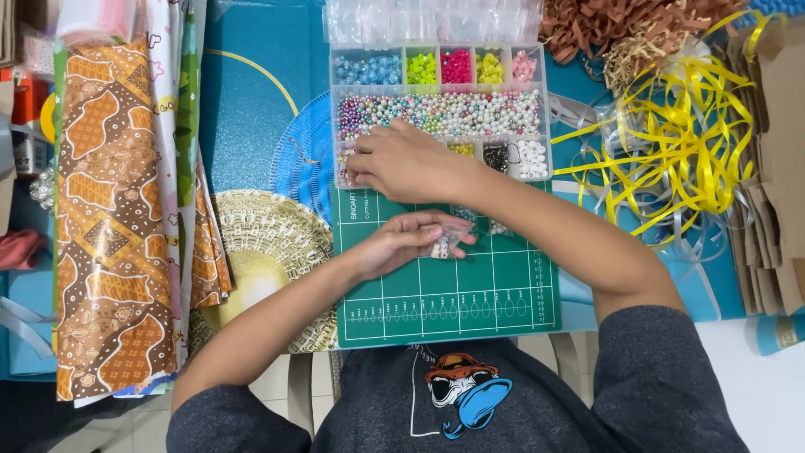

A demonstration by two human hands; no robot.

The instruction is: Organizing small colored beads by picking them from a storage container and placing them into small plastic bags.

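Observation:
A clear plastic bead organiser point(545, 109) lies at the top of a green cutting mat point(470, 302); its compartments hold blue, green, pink, yellow, white and mixed pastel beads. My right hand point(407, 161) reaches across into the box's lower-left compartment, fingers curled down among the beads there; whether it grips one is hidden. My left hand point(411, 239) rests over the mat, palm up, cupping a small clear bag of beads point(444, 243).
Brown patterned wrapping paper point(109, 218) lies rolled out at the left. A tangle of yellow ribbon point(679, 143) and brown paper shred point(604, 25) sit at the right, beside brown paper bags point(776, 168). Blue glitter paper point(243, 109) and a round patterned sheet point(268, 243) lie under the mat.

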